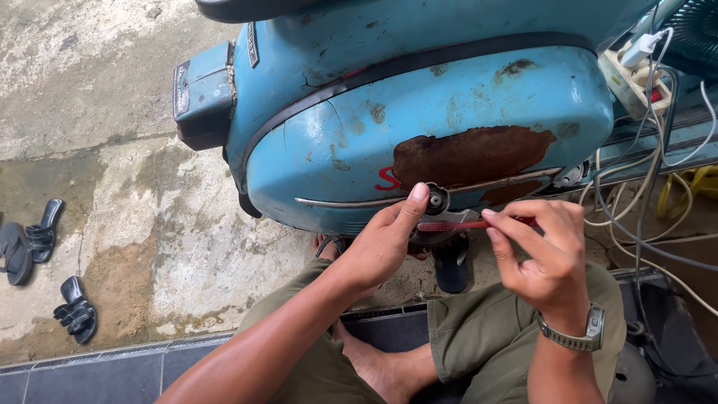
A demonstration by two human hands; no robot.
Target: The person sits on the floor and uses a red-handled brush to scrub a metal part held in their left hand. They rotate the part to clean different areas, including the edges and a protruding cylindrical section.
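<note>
Sandals: three black sandals (34, 247) lay at the far left on the stained concrete floor (149, 187), well apart from our hands.
Tail light: a dark tail light housing (202, 93) stood out from the rear of the scooter, at the left end of the body.
Scooter: the old light-blue scooter (419, 97) filled the top of the view; its side panel showed a big brown rust patch (471, 153) and a thin metal trim strip (359, 200) along the lower edge.
Left hand: our left hand (385, 239) reached up to the lower edge of the side panel; the thumb pressed just beside a small round metal fitting (436, 200), and the other fingers curled under the panel, so we could not see what they gripped.
Red tool: a thin red tool (449, 224), like a toothbrush, lay level just under the round fitting, between our two hands; its left end was touching the left hand's fingers.
Right hand: our right hand (542, 254) pinched the right end of the red tool between thumb and fingertips; a grey wristwatch (580, 337) sat on the wrist.
Cables: white and dark cables (643, 187) hung at the far right, below a white power strip (636, 71).
</note>
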